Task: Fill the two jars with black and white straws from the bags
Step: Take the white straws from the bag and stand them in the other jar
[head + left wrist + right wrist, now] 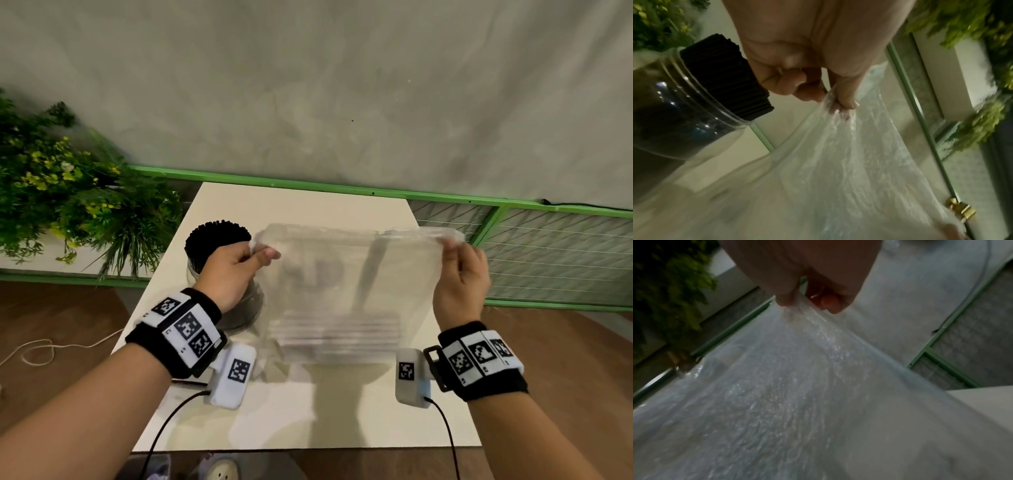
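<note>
The head view looks down over both hands; each wrist view looks closely along its fingers at the shared clear bag [346,291].

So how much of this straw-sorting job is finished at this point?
One jar already stands packed with black straws. In hand: the left hand and right hand each pinch a top corner of a clear bag above the table; its contents are blurred. Left: the white straws. No second jar is visible.

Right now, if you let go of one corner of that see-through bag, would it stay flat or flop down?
Probably flop. The clear bag looks thin and crinkly, and it stays spread only because the left hand and right hand pinch its top corners. White straws seem to sit at the bottom, so that end would likely swing and sag.
</note>
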The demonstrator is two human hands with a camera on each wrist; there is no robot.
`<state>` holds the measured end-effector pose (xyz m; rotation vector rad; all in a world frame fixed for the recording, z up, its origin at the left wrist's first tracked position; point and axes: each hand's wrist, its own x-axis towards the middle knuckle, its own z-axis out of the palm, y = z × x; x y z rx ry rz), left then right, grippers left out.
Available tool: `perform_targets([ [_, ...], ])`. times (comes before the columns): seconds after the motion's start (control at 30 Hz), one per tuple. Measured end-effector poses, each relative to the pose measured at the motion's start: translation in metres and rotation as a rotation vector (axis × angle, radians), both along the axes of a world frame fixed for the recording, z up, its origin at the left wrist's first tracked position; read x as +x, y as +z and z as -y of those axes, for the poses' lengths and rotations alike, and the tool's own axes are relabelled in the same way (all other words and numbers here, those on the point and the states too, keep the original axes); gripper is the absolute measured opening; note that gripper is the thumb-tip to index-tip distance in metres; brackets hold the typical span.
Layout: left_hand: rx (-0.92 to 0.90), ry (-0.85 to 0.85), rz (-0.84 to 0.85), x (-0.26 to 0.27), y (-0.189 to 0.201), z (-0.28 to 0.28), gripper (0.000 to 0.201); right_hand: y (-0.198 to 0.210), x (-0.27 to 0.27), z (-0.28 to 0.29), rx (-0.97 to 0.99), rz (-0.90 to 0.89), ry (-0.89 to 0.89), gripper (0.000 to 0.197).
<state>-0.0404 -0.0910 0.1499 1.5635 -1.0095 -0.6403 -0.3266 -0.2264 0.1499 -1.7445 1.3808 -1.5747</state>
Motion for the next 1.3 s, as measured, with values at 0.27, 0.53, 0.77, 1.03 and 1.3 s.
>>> perform_targets([
  [0.27,0.109,-0.001,-0.102,-0.006,-0.009,0.000,0.010,-0.006,0.000,-0.002,-0.042,-0.107,-0.049,0.028],
  [0.53,0.026,-0.166,-0.107,-0.028,0.008,-0.006,0.008,-0.004,0.051,-0.060,-0.134,-0.932,0.454,0.120],
  [0.77,0.082,-0.292,0.022,-0.056,0.012,-0.002,0.022,-0.073,0.059,-0.073,0.244,-1.257,0.481,0.107],
  [1.03,0.121,-0.239,-0.067,-0.035,-0.023,-0.023,0.035,-0.071,0.032,-0.047,0.376,-1.126,0.580,0.010],
  [1.3,0.283,-0.352,-0.129,-0.034,-0.045,-0.043,0.106,-0.022,0.020,-0.053,0.549,-0.065,0.767,0.017],
])
